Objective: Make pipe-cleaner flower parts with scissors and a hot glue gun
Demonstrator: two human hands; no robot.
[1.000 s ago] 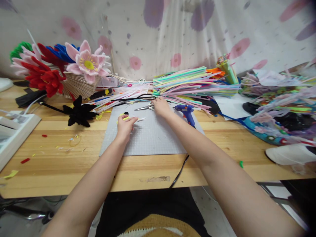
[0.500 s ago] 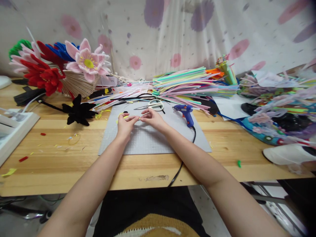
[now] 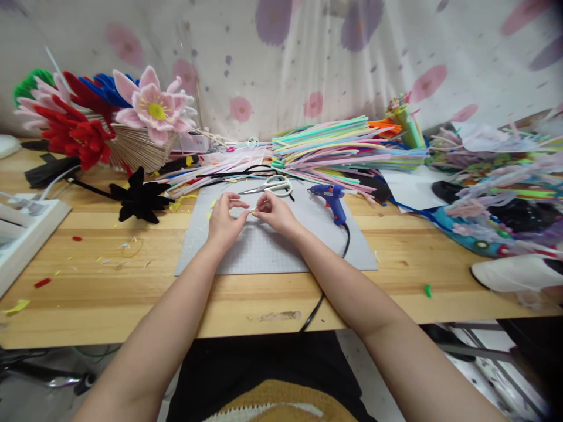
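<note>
My left hand (image 3: 225, 223) is over the cutting mat, its index finger and thumb curved with a gap between them. The thumb tip comes close to a tiny pale yellow piece (image 3: 252, 212); whether it touches, I cannot tell. My right hand (image 3: 276, 214) faces it with fingers bent together, pinching that piece, which is too small to make out fully. Both hands are above the grey cutting mat (image 3: 281, 258). Just behind them lie white-handled scissors (image 3: 278, 186). To the right, a blue glue gun (image 3: 332, 202) lies on the mat with its black cord running toward me.
A black fuzzy flower (image 3: 139, 196) lies left of the mat, with coloured fuzzy flowers (image 3: 153, 108) behind it. Pipe cleaners (image 3: 334, 146) are heaped at the back. At left is a white power strip (image 3: 30, 228); at right, a white roll (image 3: 510, 274). Scraps dot the wooden table (image 3: 132, 293).
My left index finger and thumb have moved apart from their pinch. My right fingers have curled in more around the tiny piece. The scissors and glue gun stay in place.
</note>
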